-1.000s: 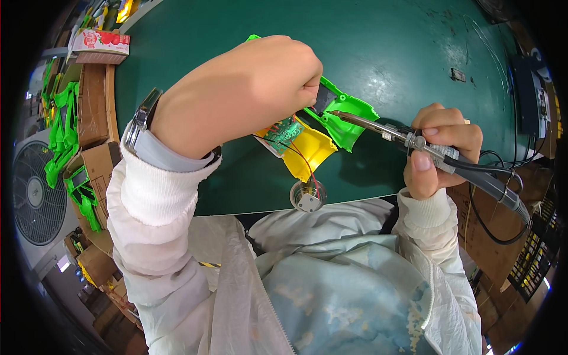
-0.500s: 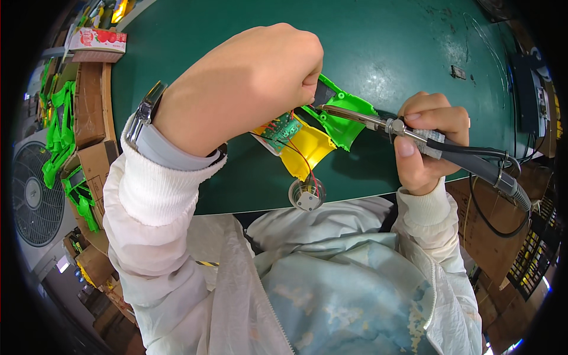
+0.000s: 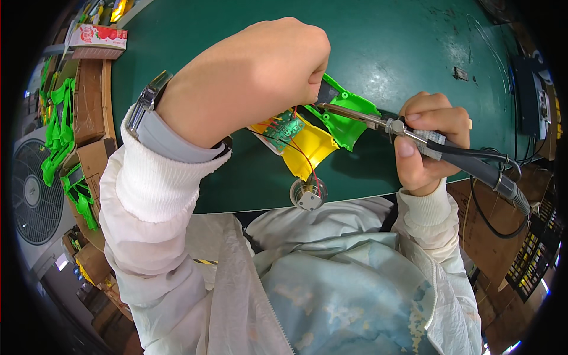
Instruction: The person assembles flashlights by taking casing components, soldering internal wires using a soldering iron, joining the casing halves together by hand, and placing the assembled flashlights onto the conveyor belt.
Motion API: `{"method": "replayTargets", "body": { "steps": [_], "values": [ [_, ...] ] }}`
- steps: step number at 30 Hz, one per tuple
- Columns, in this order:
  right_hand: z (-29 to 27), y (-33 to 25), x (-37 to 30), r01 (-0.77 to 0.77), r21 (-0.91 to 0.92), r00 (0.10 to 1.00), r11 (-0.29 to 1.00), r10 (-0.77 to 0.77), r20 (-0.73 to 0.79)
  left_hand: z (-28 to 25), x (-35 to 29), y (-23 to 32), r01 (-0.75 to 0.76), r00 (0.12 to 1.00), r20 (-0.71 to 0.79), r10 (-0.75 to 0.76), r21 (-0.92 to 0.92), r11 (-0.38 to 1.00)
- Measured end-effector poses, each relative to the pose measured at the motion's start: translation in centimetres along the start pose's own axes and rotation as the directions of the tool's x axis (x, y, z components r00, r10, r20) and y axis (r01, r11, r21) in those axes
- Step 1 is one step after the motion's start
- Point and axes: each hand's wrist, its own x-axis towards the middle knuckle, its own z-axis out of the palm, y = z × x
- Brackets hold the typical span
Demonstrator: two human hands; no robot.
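My left hand pinches green plastic shell with small circuit board; right hand fisted round metal-tipped soldering iron.

Circuit board on table; soldering iron right; fan far left.

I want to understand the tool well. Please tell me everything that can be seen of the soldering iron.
The soldering iron is a slim pen-like tool: a thin metal tip, a silvery collar, then a black handle running into a dark cable that bends off to the right. The right hand holds it like a pen, nearly level above the green table. Its tip points left and meets the green plastic part just under the left hand.
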Motion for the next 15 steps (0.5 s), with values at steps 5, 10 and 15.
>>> {"method": "replayTargets", "body": {
  "steps": [5,10,15],
  "values": [
    [-0.07,0.11,0.0,0.004,0.0,1.0,1.0,-0.004,0.013,0.17,0.1,-0.07,-0.005,1.0,-0.011,0.005,-0.02,1.0],
    [-0.12,0.07,0.0,0.007,-0.011,1.0,1.0,-0.007,0.022,0.31,0.18,0.16,-0.014,0.999,-0.035,0.013,-0.022,1.0],
    [-0.02,0.11,-0.07,-0.006,0.007,1.0,1.0,0.006,-0.003,0.08,0.38,0.71,0.026,1.0,0.009,-0.026,0.037,0.999]
  ]
}}
